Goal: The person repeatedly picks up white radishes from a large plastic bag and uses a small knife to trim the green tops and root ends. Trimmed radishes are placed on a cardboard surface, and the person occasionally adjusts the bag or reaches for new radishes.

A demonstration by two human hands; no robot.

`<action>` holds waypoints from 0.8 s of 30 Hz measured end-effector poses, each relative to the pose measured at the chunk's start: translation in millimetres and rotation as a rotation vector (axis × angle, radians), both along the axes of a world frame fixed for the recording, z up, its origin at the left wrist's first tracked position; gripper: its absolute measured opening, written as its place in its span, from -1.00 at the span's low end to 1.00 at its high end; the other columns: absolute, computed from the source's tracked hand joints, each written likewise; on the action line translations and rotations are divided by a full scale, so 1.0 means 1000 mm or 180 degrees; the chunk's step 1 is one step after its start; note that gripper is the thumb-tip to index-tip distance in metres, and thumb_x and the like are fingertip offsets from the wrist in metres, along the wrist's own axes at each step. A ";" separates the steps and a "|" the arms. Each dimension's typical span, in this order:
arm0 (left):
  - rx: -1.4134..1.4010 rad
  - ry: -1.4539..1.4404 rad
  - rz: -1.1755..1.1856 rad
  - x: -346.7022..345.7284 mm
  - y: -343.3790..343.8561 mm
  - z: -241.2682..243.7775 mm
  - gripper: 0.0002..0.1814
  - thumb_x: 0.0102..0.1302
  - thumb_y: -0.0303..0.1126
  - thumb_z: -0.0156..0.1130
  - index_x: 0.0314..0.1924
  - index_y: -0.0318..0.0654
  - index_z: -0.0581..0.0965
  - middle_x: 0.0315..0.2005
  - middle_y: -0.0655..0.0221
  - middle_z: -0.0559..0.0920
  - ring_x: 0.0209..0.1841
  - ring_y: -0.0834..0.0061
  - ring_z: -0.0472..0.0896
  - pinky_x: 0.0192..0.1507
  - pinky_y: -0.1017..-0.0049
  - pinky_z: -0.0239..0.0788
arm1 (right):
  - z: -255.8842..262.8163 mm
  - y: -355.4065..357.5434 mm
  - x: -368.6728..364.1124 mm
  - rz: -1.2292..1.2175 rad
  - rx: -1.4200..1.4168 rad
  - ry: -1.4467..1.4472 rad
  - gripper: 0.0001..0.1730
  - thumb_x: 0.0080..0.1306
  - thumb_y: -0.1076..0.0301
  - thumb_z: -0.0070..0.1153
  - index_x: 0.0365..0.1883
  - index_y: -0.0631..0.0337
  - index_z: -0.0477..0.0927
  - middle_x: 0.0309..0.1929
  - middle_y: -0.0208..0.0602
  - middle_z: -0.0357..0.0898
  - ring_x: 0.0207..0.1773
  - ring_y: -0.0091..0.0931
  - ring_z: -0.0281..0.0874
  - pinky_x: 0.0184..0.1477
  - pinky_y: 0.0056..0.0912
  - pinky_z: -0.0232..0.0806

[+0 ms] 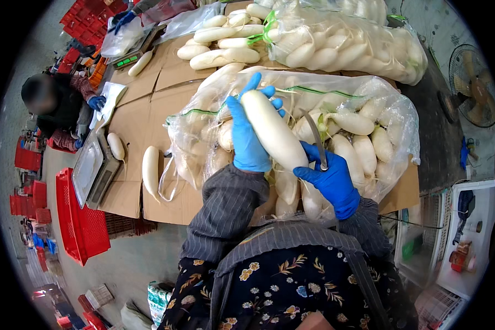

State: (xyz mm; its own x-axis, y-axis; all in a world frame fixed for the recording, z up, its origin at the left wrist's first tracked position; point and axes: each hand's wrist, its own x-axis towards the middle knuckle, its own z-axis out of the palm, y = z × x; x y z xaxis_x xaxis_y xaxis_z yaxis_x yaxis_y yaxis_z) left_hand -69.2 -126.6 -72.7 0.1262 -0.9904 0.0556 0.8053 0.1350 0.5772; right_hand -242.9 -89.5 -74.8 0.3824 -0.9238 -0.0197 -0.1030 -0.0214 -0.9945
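Note:
A large white daikon radish (274, 128) lies slantwise across my left hand (249, 136), which wears a light blue glove and has its fingers wrapped around the upper part. My right hand (332, 177), in a darker blue glove, grips a small curved knife (314, 136) with its blade pointing up and away. The thumb and a finger of that hand touch the lower end of the radish. Beneath both hands, a clear plastic bag (408, 123) lies opened out, filled with daikon radishes (352, 123), some with green stem stubs.
A tied bag of radishes (354, 49) and a loose pile (227, 37) sit at the back of the cardboard-covered table (165, 107). Scales (95, 169) stand at its left edge, beside a red crate (80, 222). A co-worker (57, 103) is at the left; a fan (474, 86) stands right.

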 end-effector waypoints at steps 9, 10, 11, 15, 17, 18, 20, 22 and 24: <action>0.0050 -0.1257 0.0109 -0.025 0.037 -0.004 -0.21 0.34 -0.24 0.29 0.44 -0.28 0.12 0.31 0.22 0.37 0.30 0.31 0.38 0.35 0.31 0.20 | 0.004 -0.019 -0.005 -0.0630 -0.1308 0.0668 -0.47 0.18 0.48 0.36 0.16 0.17 0.57 -0.04 -0.37 0.66 -0.03 -0.55 0.58 0.02 -0.52 0.41; 0.0059 -0.1078 -0.0042 -0.014 0.034 -0.003 -0.16 0.31 -0.24 0.32 0.46 -0.26 0.08 0.33 0.19 0.35 0.33 0.28 0.37 0.35 0.29 0.22 | 0.005 -0.020 -0.006 -0.0696 -0.1375 0.0452 -0.51 0.19 0.47 0.35 0.12 0.14 0.60 -0.06 -0.36 0.68 -0.05 -0.55 0.60 -0.03 -0.51 0.43; -0.0019 -0.0889 -0.0161 -0.004 0.033 -0.002 -0.11 0.28 -0.25 0.35 0.47 -0.25 0.05 0.35 0.17 0.32 0.35 0.24 0.35 0.35 0.27 0.24 | 0.006 -0.022 -0.008 -0.0699 -0.1379 0.0298 -0.55 0.20 0.45 0.35 0.09 0.12 0.63 -0.09 -0.34 0.69 -0.08 -0.55 0.63 -0.07 -0.51 0.45; -0.0227 -0.0444 -0.0466 0.016 0.032 0.009 -0.03 0.24 -0.32 0.37 0.49 -0.20 -0.04 0.36 0.14 0.29 0.37 0.22 0.34 0.35 0.25 0.25 | 0.012 -0.017 -0.020 -0.0996 0.0483 0.0052 -0.71 0.27 0.45 0.27 -0.02 0.22 0.67 -0.23 -0.49 0.66 -0.45 -0.74 0.33 -0.45 -0.70 0.21; -0.0263 -0.0532 -0.0535 0.018 0.033 0.012 0.04 0.23 -0.28 0.38 0.52 -0.16 -0.12 0.38 0.13 0.26 0.39 0.18 0.31 0.35 0.19 0.26 | 0.012 -0.014 -0.021 -0.0898 0.0461 -0.0146 -0.71 0.31 0.46 0.22 0.01 0.22 0.66 -0.24 -0.48 0.64 -0.48 -0.76 0.33 -0.49 -0.73 0.18; -0.0314 -0.0551 -0.0589 0.019 0.035 0.012 0.04 0.23 -0.22 0.38 0.52 -0.15 -0.11 0.37 0.14 0.27 0.38 0.17 0.32 0.34 0.16 0.27 | 0.012 -0.013 -0.021 -0.0815 0.0414 -0.0247 -0.71 0.33 0.46 0.19 0.03 0.22 0.65 -0.25 -0.47 0.63 -0.49 -0.76 0.32 -0.51 -0.74 0.16; -0.0352 -0.0664 -0.0628 0.021 0.035 0.010 0.05 0.24 -0.10 0.38 0.52 -0.13 -0.10 0.35 0.15 0.29 0.36 0.15 0.34 0.32 0.12 0.29 | 0.010 -0.011 -0.020 -0.1037 0.0330 -0.0411 -0.69 0.35 0.47 0.14 0.07 0.24 0.62 -0.24 -0.45 0.62 -0.48 -0.77 0.33 -0.50 -0.75 0.17; -0.0334 -0.0195 -0.0800 0.024 0.035 0.006 0.08 0.18 0.10 0.37 0.50 -0.12 -0.03 0.28 0.19 0.38 0.33 0.18 0.39 0.31 0.15 0.32 | 0.008 -0.011 -0.018 -0.1090 0.0362 -0.0417 -0.64 0.37 0.50 0.09 0.14 0.27 0.57 -0.24 -0.43 0.60 -0.48 -0.76 0.33 -0.50 -0.75 0.17; 0.0018 -0.0087 -0.0727 0.027 0.034 0.000 0.14 0.07 0.37 0.30 0.47 -0.12 0.05 0.15 0.25 0.51 0.17 0.28 0.51 0.22 0.21 0.42 | 0.006 -0.009 -0.018 -0.1012 0.0374 -0.0375 -0.63 0.36 0.49 0.10 0.14 0.27 0.56 -0.26 -0.46 0.59 -0.49 -0.76 0.32 -0.49 -0.75 0.18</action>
State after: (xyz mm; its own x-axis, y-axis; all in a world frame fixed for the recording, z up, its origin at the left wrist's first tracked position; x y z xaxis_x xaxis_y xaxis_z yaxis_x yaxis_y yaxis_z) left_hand -42.0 -92.7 -72.5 -0.1027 -0.9934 0.0502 0.7988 -0.0522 0.5994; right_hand -260.5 -98.9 -69.0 0.0822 -0.9910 -0.1059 0.0293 0.1086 -0.9937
